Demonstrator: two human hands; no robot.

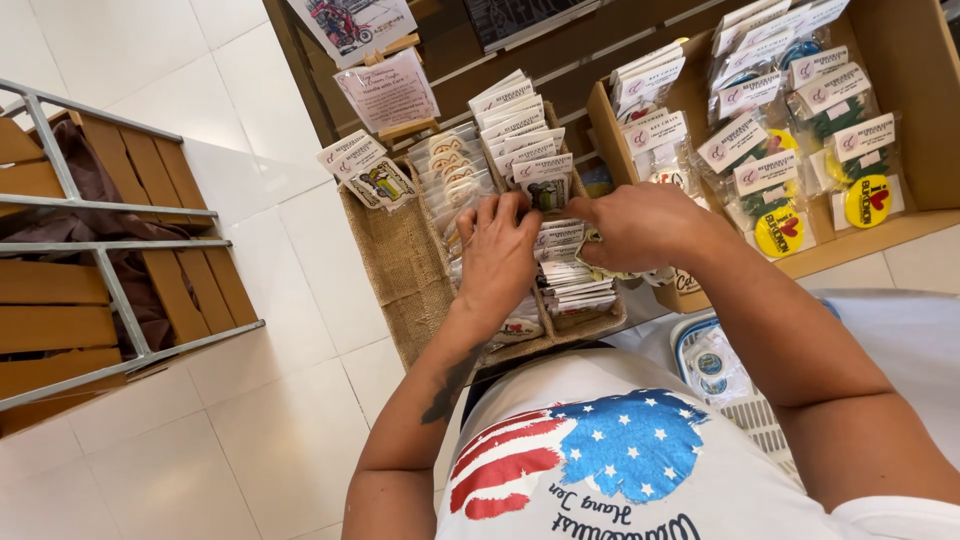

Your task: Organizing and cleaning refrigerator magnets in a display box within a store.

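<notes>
Packet upright in basket | left hand pinches it | right hand clasps packets

- Two hands: left hand, right hand.
- One burlap basket with three rows of packets; too many to count.
- One cardboard box of packets.
- Two yellow badges.
- Two display cards.
- One white basket.

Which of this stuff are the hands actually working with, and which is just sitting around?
In hand:
left hand
right hand
packets filed in rows
burlap-lined basket

Lying about:
cardboard box of badge packets
white plastic basket
wooden rack
sign card
</notes>
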